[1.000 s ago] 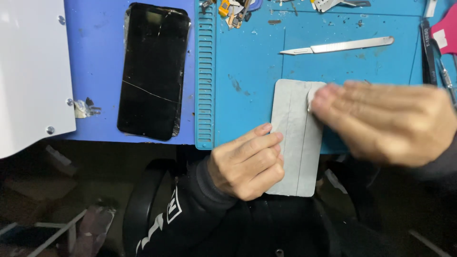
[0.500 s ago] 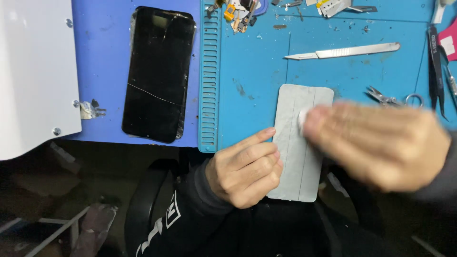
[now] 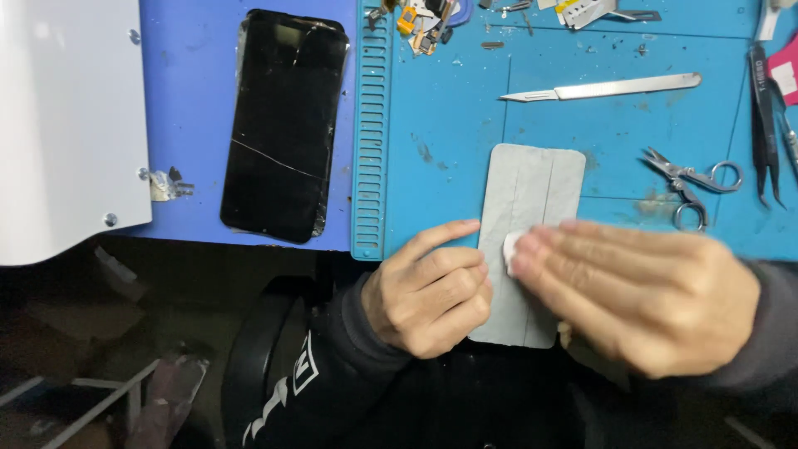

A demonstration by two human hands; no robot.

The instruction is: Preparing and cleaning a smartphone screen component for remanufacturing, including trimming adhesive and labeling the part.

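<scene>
Head view: a grey rectangular panel (image 3: pixel 532 208) with rounded corners is laid flat at the near edge of the light blue work mat (image 3: pixel 465 100), its lower end overhanging the edge of the table. The panel is steadied from the left by the left hand (image 3: pixel 428 291), whose fingers are curled loosely against the panel's lower left side, with the forefinger stretched along its edge. A small white wad (image 3: pixel 509 248) is pressed onto the panel under the fingertips of the right hand (image 3: pixel 640 295), which is laid flat and extended across the panel's lower half; the hand is blurred.

On the mat beyond the panel a scalpel (image 3: pixel 603 86) is laid crosswise, blade pointing left. To the right of the panel, small scissors (image 3: pixel 690 183) are seen, and black tweezers (image 3: pixel 763 116) are set near the right edge. Small parts and tools (image 3: pixel 424 17) are scattered along the far side of the mat. The mat's left border is formed by a slotted ribbed strip (image 3: pixel 371 133).

Left of the strip, on a darker blue surface (image 3: pixel 191 100), a black phone (image 3: pixel 283 125) with a cracked screen is laid face up. Further left a white housing (image 3: pixel 66 125) with screws is seen. Below the table edge, dark sleeves and a dim floor are visible.
</scene>
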